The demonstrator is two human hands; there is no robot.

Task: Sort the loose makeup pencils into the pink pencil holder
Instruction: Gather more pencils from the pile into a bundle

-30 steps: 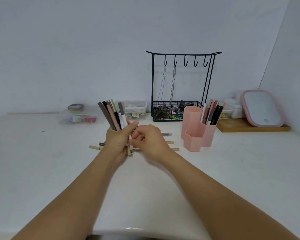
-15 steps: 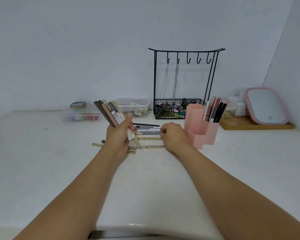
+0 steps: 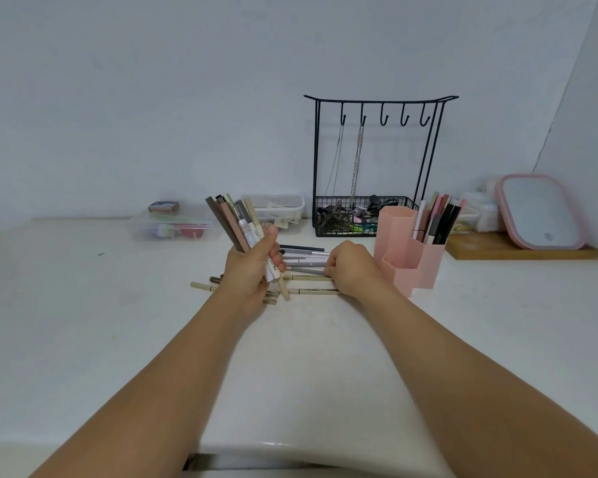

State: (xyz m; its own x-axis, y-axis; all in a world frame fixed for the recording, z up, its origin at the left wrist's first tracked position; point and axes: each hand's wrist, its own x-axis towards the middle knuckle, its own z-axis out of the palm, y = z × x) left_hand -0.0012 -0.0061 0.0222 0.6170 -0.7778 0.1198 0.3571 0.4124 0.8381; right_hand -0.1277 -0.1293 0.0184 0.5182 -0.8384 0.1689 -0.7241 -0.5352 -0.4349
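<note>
At centre left of the frame, the left hand [image 3: 252, 270] grips a bundle of pencils [image 3: 237, 224]; fingers and thumb curl round the shafts, which fan up and to the left. Loose pencils [image 3: 302, 258] lie flat on the white counter [image 3: 83, 305] between both hands. The right hand [image 3: 351, 267] rests knuckles-up on their right ends, fingers curled onto the grey ones; whether it grips any cannot be determined, since the fingertips are hidden. Just right of it stands the pink pencil holder [image 3: 399, 257], a cluster of hexagonal tubes; its rear right tube holds upright pencils. The loose pencils are thin, in grey, beige and black.
</note>
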